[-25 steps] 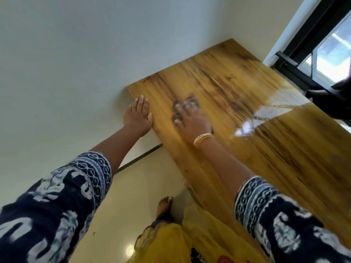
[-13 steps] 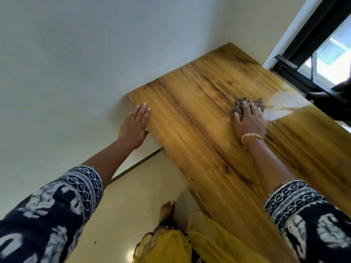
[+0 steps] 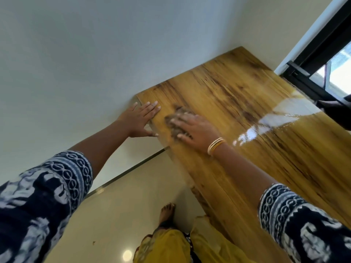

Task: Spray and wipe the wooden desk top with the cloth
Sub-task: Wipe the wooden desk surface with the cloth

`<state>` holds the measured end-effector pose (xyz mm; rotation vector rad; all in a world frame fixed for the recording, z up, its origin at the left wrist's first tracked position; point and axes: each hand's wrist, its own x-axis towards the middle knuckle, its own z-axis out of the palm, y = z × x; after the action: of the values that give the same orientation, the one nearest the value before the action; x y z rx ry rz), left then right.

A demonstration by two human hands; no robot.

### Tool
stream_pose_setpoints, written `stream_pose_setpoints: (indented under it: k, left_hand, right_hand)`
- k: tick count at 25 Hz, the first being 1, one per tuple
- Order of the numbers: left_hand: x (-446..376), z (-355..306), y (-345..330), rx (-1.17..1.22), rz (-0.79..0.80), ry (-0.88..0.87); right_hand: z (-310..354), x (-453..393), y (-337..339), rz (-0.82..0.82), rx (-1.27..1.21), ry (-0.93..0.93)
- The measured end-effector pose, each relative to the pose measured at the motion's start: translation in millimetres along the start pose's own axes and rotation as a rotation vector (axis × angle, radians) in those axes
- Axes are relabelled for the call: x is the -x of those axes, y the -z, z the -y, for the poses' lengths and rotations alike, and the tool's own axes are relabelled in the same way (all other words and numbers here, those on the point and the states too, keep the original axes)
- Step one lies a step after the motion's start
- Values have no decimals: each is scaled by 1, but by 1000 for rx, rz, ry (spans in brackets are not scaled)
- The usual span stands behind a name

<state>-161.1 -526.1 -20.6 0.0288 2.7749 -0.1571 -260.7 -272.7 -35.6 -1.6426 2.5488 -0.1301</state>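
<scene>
Right hand (image 3: 197, 130) and cloth (image 3: 175, 120) back beside left hand (image 3: 139, 120)

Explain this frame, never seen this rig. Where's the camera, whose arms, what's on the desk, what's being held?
There is no machine here: a person wears one wide-angle camera on the head, looking forward and down, so the tilted view is simply their own view of their arms.

The two arms in patterned sleeves belong to that person. The left hand lies flat with straight fingers on the near corner of the desk, at its edge, as if bracing. The right hand, with bangles at the wrist, presses a cloth onto the wood; the blur suggests a wiping stroke.

Apart from the hands and cloth, the desk shows only a glossy, maybe wet patch toward the window. No spray bottle is in view. Below are the floor and the person's bare foot.
</scene>
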Motion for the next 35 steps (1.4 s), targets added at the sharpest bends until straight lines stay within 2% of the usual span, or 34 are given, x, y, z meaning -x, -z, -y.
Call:
stream_pose_setpoints:
  k: [2, 5, 7, 9, 13, 15, 16, 17, 19, 22, 24, 26, 28, 30, 32, 33, 35]
  left_hand:
    - [0, 0, 2, 63, 14, 19]
    - [-3, -9, -5, 174, 11, 66]
    - [-4, -13, -8, 220, -3, 96]
    - [-5, -17, -10, 225, -36, 123]
    - [-8, -45, -13, 333, -255, 224]
    - [-17, -69, -11, 392, -396, 224]
    - [-22, -80, -8, 404, -434, 201]
    - [-29, -92, -4, 412, -446, 164]
    - [-42, -114, 4, 427, -430, 82]
    - [-57, -150, 13, 477, -399, -15]
    - [-65, -167, 20, 508, -414, -36]
    - [-74, -179, 27, 518, -425, -60]
    - [-85, -188, 34, 510, -421, -99]
    - [-98, -195, 40, 478, -407, -124]
    - [-111, -202, 44, 453, -388, -140]
    - [-116, -206, 45, 468, -372, -138]
    - [-123, -212, 42, 480, -347, -114]
  right_hand:
    - [-54, 8, 1, -103, -6, -330]
    - [-110, 28, 11, -127, -82, -772]
    - [-99, 22, 12, -114, -115, -902]
    - [-60, 16, 4, -127, -40, -724]
    - [22, 52, -12, -28, -28, -106]
    - [16, 81, -11, -12, -51, 78]
    - [-1, 92, -9, -33, -63, 89]
    - [-25, 103, -5, -80, -91, 19]
    - [-86, 123, 3, -211, -104, -296]
    - [-165, 150, 21, -180, -118, -889]
    - [-167, 145, 28, -149, -158, -1078]
    - [-134, 137, 25, -169, -145, -973]
    - [-78, 142, 13, -176, -112, -675]
    - [-35, 161, 0, -79, -79, -316]
    - [-43, 175, -4, 17, -68, -99]
    - [-60, 177, -4, 18, -56, -67]
    - [-102, 174, -1, -59, -53, -171]
